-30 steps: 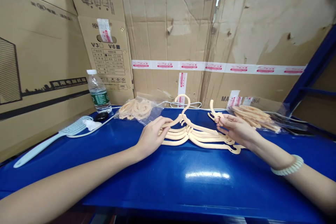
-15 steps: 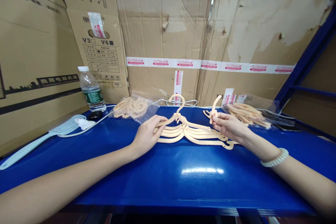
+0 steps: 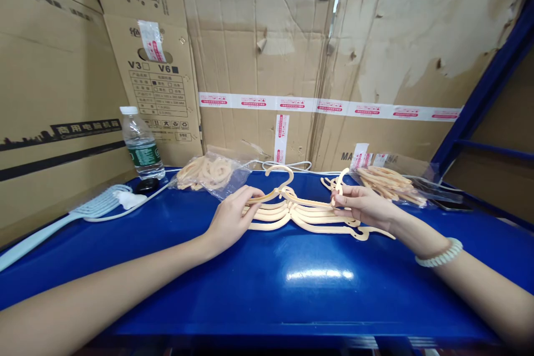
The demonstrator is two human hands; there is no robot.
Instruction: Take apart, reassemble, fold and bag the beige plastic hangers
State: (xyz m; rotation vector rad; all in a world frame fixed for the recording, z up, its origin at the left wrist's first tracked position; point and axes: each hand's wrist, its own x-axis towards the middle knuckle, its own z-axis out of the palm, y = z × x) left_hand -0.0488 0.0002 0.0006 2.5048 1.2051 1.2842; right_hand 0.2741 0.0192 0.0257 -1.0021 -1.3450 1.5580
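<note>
My left hand is closed on the left arm of a cream plastic clothes hanger, whose hook points up. In a pinch, my right hand holds a small curved hanger end piece at the tip of that hanger's right arm. The piece and the arm look to be touching; my fingers partly hide the joint. Under the held hanger, several more hangers lie stacked on the blue table. A few loose curved pieces lie just behind my right hand.
Plastic bags of cream parts lie at the back left and back right. A water bottle, a black round object and a pale blue hairbrush are at left. Cardboard walls the back. A dark phone-like slab lies far right.
My right hand has brought the curved piece down and left to the end of the hanger's arm. The held hanger has dropped slightly, with its hook tilting. My left hand keeps its hold.
</note>
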